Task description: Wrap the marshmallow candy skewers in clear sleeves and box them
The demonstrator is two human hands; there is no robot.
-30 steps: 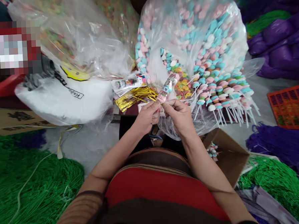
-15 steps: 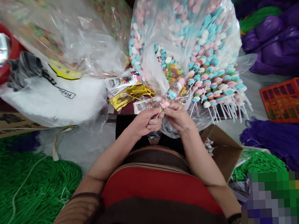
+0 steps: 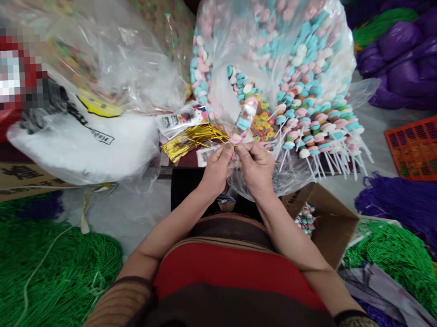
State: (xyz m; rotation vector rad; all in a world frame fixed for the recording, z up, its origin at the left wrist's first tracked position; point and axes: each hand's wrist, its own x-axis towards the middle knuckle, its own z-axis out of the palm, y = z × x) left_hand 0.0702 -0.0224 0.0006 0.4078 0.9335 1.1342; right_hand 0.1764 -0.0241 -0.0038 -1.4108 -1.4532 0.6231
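Observation:
A wrapped candy skewer, pink, blue and white in a clear printed wrapper, points up and away from me. Both hands pinch its gathered lower end: my left hand from the left, my right hand from the right, fingertips almost touching. Gold twist ties lie just beyond my left hand, beside printed wrappers. Past the wrapped skewer are colourful ring candies. Unwrapped candy skewers with white sticks are piled to the right. My fingers hide the stick and the wrapper's neck.
Large clear bags of candy stand behind. A white plastic bag lies left. An open cardboard box with wrapped candy sits by my right forearm. Green cords cover the lower left; an orange crate is at right.
The wrapped skewer has swung more upright. My right hand has turned, its fingers now pointing up at the wrapper's neck, and my left hand has tilted upward. More of the box's contents shows.

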